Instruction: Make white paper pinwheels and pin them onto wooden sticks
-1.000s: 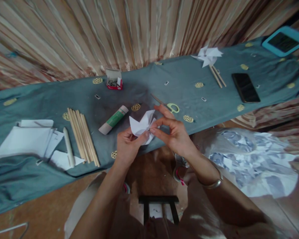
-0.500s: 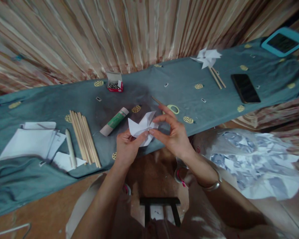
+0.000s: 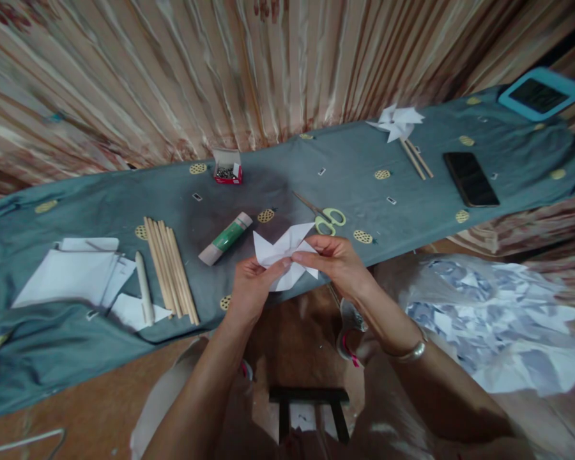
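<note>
A white paper pinwheel (image 3: pixel 285 246) is held over the table's near edge between my two hands. My left hand (image 3: pixel 253 284) grips its left side, the thumb pressed near the centre. From the right, my right hand (image 3: pixel 338 262) pinches it, thumb at the centre and fingers behind the paper. The pin in the middle is hidden under my thumbs. Just beyond lie scissors with light green handles (image 3: pixel 333 218), touching neither hand. To the left rests a rolled tube with a green label (image 3: pixel 227 237). An open red box of small metal pins (image 3: pixel 228 171) stands behind it.
On the left are wooden sticks (image 3: pixel 170 271), a white pen-like tool (image 3: pixel 144 287) and stacked paper sheets (image 3: pixel 67 275). Finished pinwheels on sticks (image 3: pixel 397 121), a phone (image 3: pixel 470 179) and a blue-framed device (image 3: pixel 540 94) lie right. A bag of paper scraps (image 3: pixel 493 319) sits below.
My right hand's fingers have closed from beside the pin onto the pinwheel, gripping its right side and centre. The scissor handles now show more fully. The whole view has shifted slightly.
</note>
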